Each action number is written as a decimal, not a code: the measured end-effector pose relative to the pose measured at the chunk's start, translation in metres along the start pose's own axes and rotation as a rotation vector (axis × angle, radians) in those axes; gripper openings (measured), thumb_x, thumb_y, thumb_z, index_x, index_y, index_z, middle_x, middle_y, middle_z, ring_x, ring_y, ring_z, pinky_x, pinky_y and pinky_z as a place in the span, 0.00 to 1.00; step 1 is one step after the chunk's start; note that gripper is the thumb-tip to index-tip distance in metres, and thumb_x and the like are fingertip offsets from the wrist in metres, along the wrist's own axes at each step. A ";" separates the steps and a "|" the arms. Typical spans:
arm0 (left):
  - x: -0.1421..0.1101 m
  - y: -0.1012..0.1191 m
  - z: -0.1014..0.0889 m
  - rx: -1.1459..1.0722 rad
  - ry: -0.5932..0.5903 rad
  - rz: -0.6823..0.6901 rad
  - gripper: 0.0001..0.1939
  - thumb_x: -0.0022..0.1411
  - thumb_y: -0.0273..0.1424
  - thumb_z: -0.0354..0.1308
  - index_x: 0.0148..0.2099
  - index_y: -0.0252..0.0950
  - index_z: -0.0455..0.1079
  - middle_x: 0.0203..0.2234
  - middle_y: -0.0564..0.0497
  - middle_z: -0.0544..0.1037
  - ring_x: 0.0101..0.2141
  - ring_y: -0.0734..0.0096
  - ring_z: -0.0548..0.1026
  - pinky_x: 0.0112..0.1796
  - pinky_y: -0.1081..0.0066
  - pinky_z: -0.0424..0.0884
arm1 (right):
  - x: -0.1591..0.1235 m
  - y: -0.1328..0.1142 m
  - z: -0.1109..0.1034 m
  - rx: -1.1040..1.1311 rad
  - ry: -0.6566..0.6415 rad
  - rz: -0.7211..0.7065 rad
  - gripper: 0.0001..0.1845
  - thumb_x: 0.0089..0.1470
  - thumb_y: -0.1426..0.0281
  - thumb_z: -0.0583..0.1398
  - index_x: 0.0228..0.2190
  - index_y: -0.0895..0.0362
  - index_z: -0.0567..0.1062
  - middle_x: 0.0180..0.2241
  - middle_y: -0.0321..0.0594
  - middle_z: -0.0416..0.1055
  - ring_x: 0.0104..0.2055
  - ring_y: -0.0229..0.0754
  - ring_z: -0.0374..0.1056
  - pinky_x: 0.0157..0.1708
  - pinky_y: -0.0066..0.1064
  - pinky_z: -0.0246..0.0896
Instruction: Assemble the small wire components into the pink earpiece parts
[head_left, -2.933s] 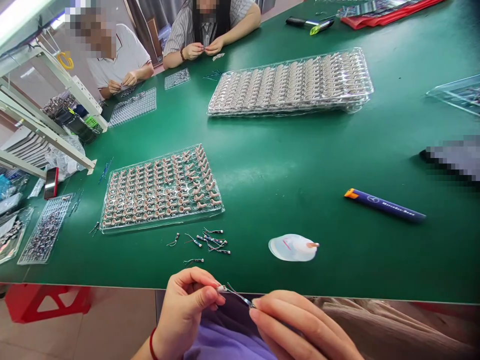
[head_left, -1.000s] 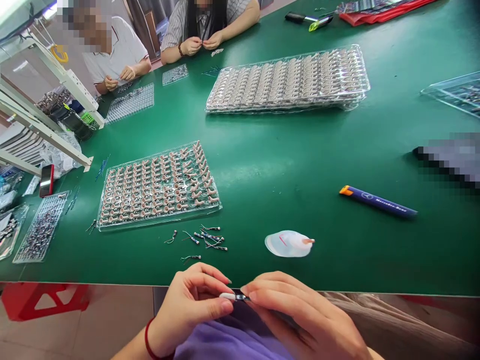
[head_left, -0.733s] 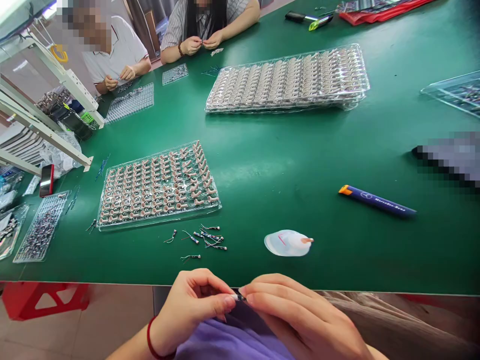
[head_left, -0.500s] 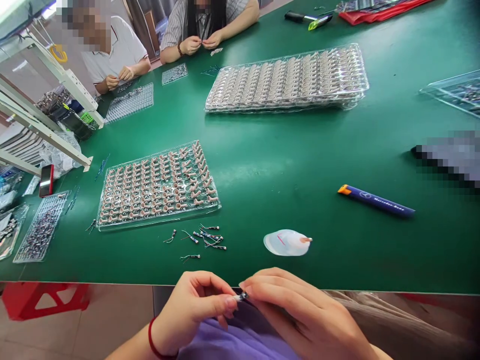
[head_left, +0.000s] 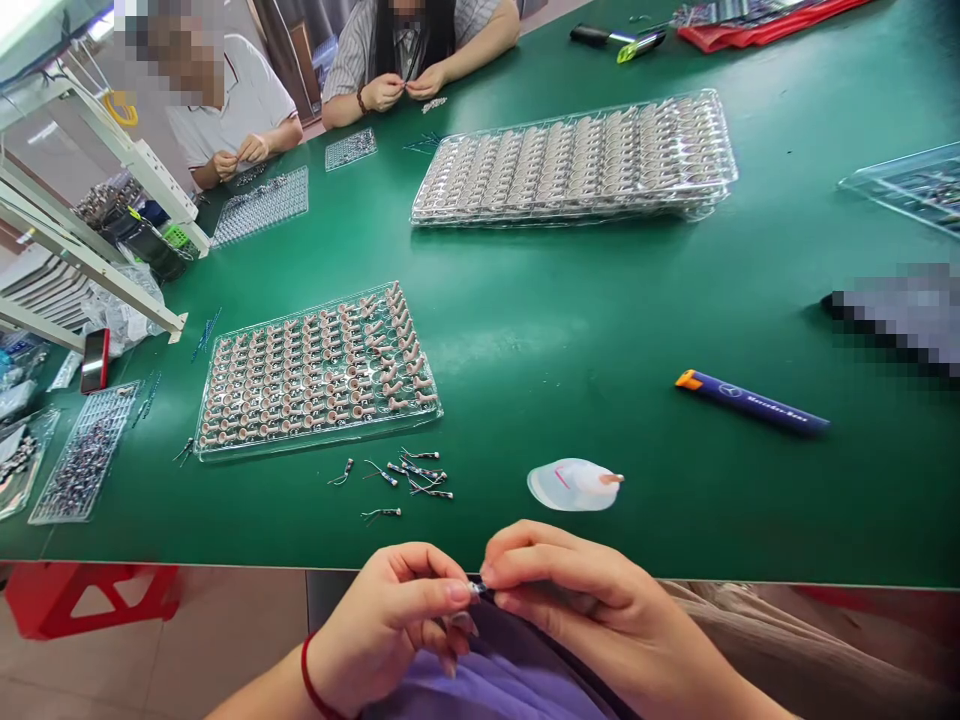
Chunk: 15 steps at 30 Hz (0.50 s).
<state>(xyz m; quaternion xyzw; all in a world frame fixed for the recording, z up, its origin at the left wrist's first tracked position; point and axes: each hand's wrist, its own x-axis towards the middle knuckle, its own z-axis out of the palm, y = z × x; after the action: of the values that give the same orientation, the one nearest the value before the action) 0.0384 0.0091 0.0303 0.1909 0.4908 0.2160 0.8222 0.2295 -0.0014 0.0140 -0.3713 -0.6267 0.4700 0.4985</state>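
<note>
My left hand (head_left: pixel 390 620) and my right hand (head_left: pixel 577 600) meet just below the near edge of the green table (head_left: pixel 585 330), over my lap. Both pinch one tiny wired component (head_left: pixel 475 589) between thumb and fingertips; most of it is hidden by the fingers. A red cord circles my left wrist. On the table just beyond my hands lie several loose wired components (head_left: pixel 409 475). Behind them sits a clear tray (head_left: pixel 319 375) filled with small pinkish parts.
A small white dish (head_left: pixel 574 485) with one pinkish part lies right of centre. A blue pen-like tool (head_left: pixel 754 402) lies further right. A stack of filled clear trays (head_left: pixel 577 160) stands at the back. Two other people work at the far left corner beside a white rack (head_left: pixel 97 260).
The component's thin leads showed between my hands before; my fingers have since drawn together and cover nearly all of it. My right hand has risen slightly.
</note>
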 end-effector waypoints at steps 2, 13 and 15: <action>0.000 0.000 0.000 -0.010 -0.013 -0.016 0.18 0.41 0.36 0.74 0.28 0.31 0.71 0.16 0.54 0.73 0.14 0.81 0.69 0.15 0.82 0.65 | -0.001 0.001 0.001 0.012 0.003 0.039 0.09 0.61 0.67 0.60 0.30 0.56 0.78 0.27 0.39 0.74 0.27 0.35 0.72 0.27 0.20 0.70; 0.006 -0.003 -0.004 -0.095 -0.012 -0.076 0.16 0.43 0.35 0.72 0.26 0.32 0.69 0.13 0.55 0.72 0.12 0.79 0.70 0.12 0.83 0.64 | -0.004 -0.003 0.005 -0.168 0.048 0.042 0.07 0.56 0.77 0.59 0.31 0.54 0.76 0.28 0.35 0.75 0.28 0.34 0.72 0.30 0.20 0.68; 0.006 -0.004 -0.004 -0.092 -0.011 -0.080 0.16 0.44 0.35 0.72 0.26 0.32 0.68 0.13 0.56 0.72 0.12 0.79 0.70 0.12 0.83 0.64 | -0.003 -0.006 0.005 -0.176 0.046 0.044 0.07 0.56 0.77 0.59 0.30 0.54 0.76 0.28 0.35 0.75 0.28 0.34 0.72 0.29 0.20 0.68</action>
<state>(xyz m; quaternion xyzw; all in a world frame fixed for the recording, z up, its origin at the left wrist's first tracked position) 0.0381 0.0101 0.0221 0.1342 0.4833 0.2042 0.8407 0.2248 -0.0065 0.0183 -0.4379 -0.6455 0.4153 0.4680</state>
